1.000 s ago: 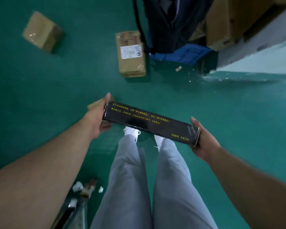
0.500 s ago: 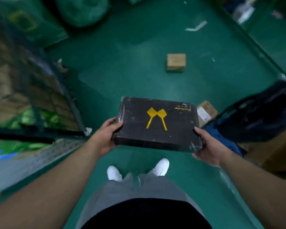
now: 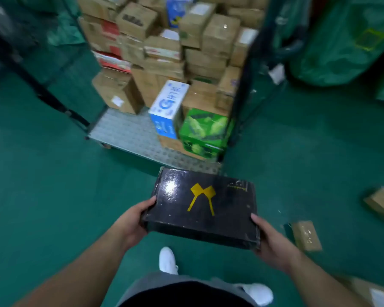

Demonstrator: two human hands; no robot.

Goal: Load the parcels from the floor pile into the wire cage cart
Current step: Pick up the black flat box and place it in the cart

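- A glossy black flat cardboard box [image 3: 203, 204] with a yellow crossed-ribbon mark is carried in the air above the green floor [image 3: 42, 196]. It is just short of the front edge of the wire cage cart [image 3: 129, 131] and touches neither.
- The left hand [image 3: 131, 220] holds the box's near-left corner and the right hand [image 3: 273, 242] its near-right corner. The fingers [image 3: 150, 201] are clamped on the box, thumbs on the top face and the rest hidden beneath.
- The box lies face up, its long axis running from hand to hand, roughly parallel to the cart's front edge. Its far long edge leads toward the cart.
- The bare stretch of the cart's perforated plate lies ahead and to the left of the box, at the cart's front-left corner.
- The front-right corner, straight ahead, is taken by a green printed carton [image 3: 203, 131] and a blue-and-white carton [image 3: 167, 107], with brown parcels stacked high behind them.
- The left hand is the nearer one to that bare stretch, so the set-down probably calls for a reach forward and leftward, long edge first.
- A brown taped parcel [image 3: 306, 235] lies on the floor to the right, so loading looks unfinished.
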